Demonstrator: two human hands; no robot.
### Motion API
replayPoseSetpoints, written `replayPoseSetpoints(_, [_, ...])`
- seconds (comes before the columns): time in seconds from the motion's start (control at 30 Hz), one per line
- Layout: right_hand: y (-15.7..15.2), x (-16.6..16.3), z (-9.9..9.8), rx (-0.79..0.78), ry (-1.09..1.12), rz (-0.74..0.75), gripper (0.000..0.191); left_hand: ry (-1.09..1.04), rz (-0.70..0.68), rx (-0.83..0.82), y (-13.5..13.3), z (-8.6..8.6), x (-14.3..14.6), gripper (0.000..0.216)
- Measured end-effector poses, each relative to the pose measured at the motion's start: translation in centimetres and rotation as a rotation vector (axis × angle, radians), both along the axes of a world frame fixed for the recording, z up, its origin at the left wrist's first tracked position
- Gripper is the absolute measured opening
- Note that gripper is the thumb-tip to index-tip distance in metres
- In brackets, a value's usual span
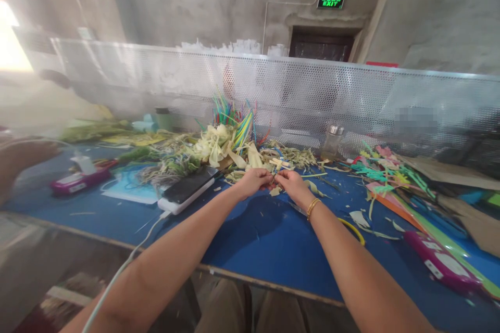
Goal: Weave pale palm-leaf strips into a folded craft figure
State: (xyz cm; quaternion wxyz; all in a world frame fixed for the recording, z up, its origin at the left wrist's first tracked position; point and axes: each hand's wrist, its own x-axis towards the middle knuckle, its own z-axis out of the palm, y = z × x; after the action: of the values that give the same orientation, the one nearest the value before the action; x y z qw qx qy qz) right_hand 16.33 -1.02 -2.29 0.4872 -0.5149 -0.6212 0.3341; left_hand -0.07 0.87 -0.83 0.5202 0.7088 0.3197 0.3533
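A green sign (331, 0) which read "EXIT", left hand (255, 182) and right hand (292, 186) pinched together on a small piece (275, 177), its kind was unclear

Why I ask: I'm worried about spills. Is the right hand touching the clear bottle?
Apart. The head view shows a gap, with blue tabletop visible between the right hand and the clear bottle, which stands farther back.

left hand (255, 181) | right hand (291, 183) just beside | blue table (269, 250) beneath
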Motion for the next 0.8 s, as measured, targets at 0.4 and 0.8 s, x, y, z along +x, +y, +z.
replayPoseSetpoints(0.4, [0.0,0.0,-0.1,0.015,-0.056,-0.018,0.014,0.131,0.093,0.276,1.0,-0.4,-0.1,0.013])
replayPoseSetpoints(0.8, [-0.1,0.0,0.1,0.029,-0.09,-0.025,0.02,0.084,0.158,0.333,0.8,0.1,-0.4,0.019])
